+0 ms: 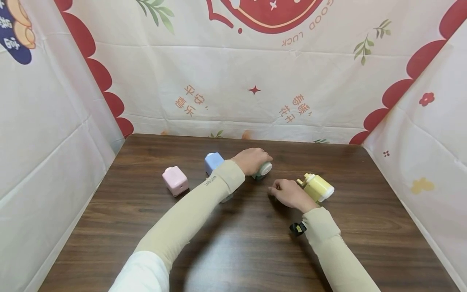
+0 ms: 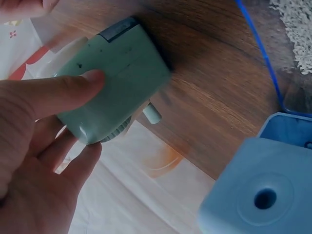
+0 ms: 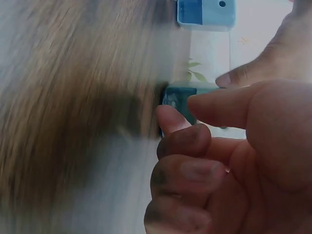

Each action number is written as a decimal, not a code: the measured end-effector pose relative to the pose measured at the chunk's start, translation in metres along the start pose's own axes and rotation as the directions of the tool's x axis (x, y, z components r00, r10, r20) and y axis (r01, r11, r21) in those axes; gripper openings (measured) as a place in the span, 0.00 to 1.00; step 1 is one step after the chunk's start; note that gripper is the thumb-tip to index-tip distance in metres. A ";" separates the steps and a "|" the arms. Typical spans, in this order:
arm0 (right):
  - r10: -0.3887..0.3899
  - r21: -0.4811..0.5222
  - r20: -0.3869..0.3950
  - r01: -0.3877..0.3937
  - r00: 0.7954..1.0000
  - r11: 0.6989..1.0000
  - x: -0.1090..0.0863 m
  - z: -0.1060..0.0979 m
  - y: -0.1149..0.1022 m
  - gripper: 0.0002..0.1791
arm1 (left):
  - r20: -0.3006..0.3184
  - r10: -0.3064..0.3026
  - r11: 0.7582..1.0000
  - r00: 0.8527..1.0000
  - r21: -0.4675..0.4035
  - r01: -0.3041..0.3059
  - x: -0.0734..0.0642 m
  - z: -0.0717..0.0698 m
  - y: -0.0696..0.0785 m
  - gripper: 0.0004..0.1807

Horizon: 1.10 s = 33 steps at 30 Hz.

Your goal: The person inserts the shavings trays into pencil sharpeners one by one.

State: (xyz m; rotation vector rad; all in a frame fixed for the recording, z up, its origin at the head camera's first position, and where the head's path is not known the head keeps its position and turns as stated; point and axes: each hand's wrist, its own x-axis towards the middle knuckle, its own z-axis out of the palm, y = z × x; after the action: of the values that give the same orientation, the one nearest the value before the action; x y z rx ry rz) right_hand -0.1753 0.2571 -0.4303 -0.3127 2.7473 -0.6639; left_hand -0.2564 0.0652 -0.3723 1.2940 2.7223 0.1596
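My left hand (image 1: 251,161) grips a green hand-crank pencil sharpener (image 2: 117,80) at the back of the table. Its thumb lies along one side, with other fingers on the opposite side. A small crank knob sticks out of the sharpener. My right hand (image 1: 290,193) has loosely curled fingers (image 3: 190,175), and nothing shows in its grasp. Just right of it, a yellow pencil sharpener (image 1: 318,187) lies on its side. A blue pencil sharpener (image 1: 213,162) stands behind the left forearm, which partly hides it.
A pink pencil sharpener (image 1: 175,181) sits on the brown wooden table (image 1: 138,227), left of the blue one. Beneath my left sleeve, a greyish thing (image 1: 227,198) is mostly hidden. The left wrist view shows a blue-edged clear container (image 2: 292,53) with pale bits. Printed cloth (image 1: 233,69) hangs behind.
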 end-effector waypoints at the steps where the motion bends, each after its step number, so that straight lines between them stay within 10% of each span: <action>1: 0.005 0.000 -0.005 -0.005 1.000 1.000 -0.003 -0.001 -0.002 0.18 | 0.006 0.004 1.000 1.000 -0.008 -0.004 0.000 0.000 -0.001 0.27; 14: 0.022 -0.050 -0.063 -0.025 0.998 0.998 -0.022 -0.013 -0.018 0.13 | 0.033 -0.005 0.988 0.999 -0.153 0.010 -0.007 -0.001 -0.016 0.36; 33: -0.084 -0.026 -0.145 0.081 0.986 0.996 -0.018 -0.026 -0.076 0.20 | -0.216 -0.085 0.996 0.973 -0.053 0.075 -0.064 -0.051 -0.031 0.33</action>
State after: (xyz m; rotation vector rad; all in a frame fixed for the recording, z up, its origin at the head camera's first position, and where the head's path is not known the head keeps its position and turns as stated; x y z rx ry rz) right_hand -0.1564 0.2069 -0.3686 -0.3987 2.8946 -0.7073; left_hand -0.2481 -0.0061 -0.3228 1.2188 2.9283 0.3728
